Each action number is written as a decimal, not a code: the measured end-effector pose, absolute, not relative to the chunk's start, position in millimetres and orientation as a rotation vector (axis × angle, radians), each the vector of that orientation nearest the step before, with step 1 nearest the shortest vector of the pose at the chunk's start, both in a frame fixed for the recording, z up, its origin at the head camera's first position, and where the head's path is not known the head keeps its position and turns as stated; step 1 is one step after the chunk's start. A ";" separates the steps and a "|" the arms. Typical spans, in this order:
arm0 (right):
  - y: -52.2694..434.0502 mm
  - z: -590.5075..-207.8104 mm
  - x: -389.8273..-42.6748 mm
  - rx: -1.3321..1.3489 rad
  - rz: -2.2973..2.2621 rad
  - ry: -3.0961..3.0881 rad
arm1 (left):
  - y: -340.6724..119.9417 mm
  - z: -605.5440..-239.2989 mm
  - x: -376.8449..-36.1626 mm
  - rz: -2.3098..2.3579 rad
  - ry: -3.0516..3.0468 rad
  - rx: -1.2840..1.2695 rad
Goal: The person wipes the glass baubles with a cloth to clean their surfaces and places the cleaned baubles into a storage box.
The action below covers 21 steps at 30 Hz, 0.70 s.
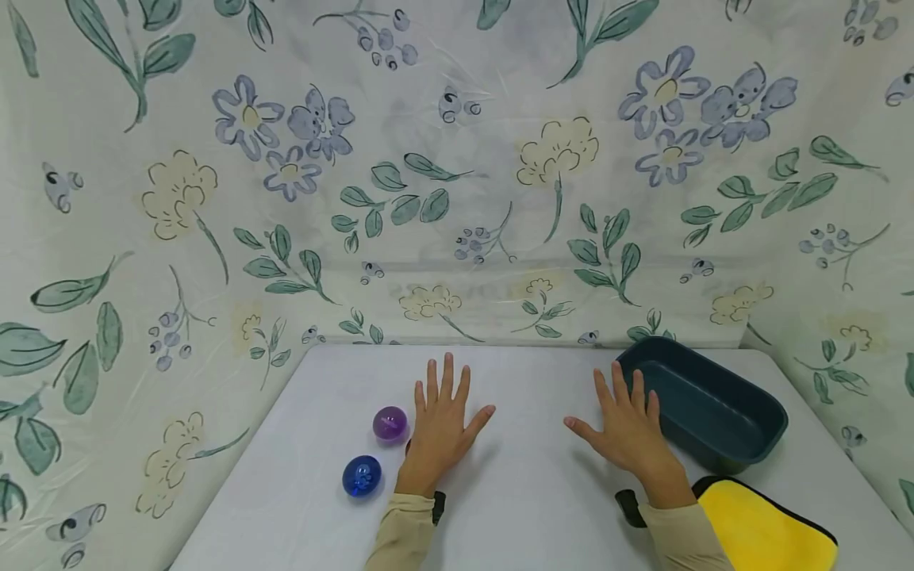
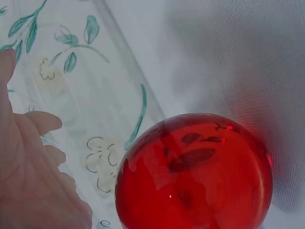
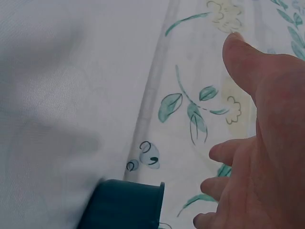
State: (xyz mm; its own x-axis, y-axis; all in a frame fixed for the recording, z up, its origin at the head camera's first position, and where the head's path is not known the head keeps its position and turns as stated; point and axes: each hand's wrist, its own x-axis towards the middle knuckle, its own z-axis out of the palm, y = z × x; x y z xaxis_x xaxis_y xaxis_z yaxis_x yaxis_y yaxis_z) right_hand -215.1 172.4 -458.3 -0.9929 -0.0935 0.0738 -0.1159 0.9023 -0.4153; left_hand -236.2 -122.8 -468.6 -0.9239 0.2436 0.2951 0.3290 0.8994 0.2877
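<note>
My left hand (image 1: 440, 432) is held over the white table with its fingers straight and spread, holding nothing. A purple ball (image 1: 389, 425) and a clear blue ball (image 1: 362, 476) lie just to its left. In the left wrist view a see-through red ball (image 2: 194, 174) fills the lower middle; from the head it is almost wholly hidden behind the left hand. My right hand (image 1: 630, 428), also spread flat and holding nothing, is over the table beside a dark teal rectangular tub (image 1: 757, 432). Part of that tub's near-left side is behind the hand.
A yellow cloth-like item with black edging (image 1: 767, 527) lies at the near right, partly under the right sleeve. The white table (image 1: 528, 492) ends at a floral curtain (image 1: 457, 190) at the back and sides.
</note>
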 end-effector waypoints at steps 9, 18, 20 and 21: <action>177.6 -455.5 -215.3 0.190 0.681 -2.990 | -118.0 -469.2 -236.5 -0.614 -2.726 -0.582; 214.1 -439.7 -213.6 0.141 0.859 -2.944 | -102.0 -471.4 -237.8 -1.045 -2.782 -0.626; 228.2 -437.0 -211.5 0.123 0.919 -2.937 | -98.0 -471.0 -239.9 -1.153 -2.793 -0.640; 235.6 -435.5 -210.2 0.111 0.939 -2.937 | -95.9 -470.5 -241.9 -1.188 -2.795 -0.649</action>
State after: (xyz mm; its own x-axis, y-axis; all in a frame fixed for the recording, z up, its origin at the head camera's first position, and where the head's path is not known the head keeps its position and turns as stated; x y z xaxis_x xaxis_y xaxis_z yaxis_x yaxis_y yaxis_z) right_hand -210.2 235.6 -435.5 -0.9958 -0.0517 0.0752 -0.0857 0.8125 -0.5766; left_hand -241.9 -95.9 -470.5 -0.9121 0.3620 0.1925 0.3898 0.6203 0.6807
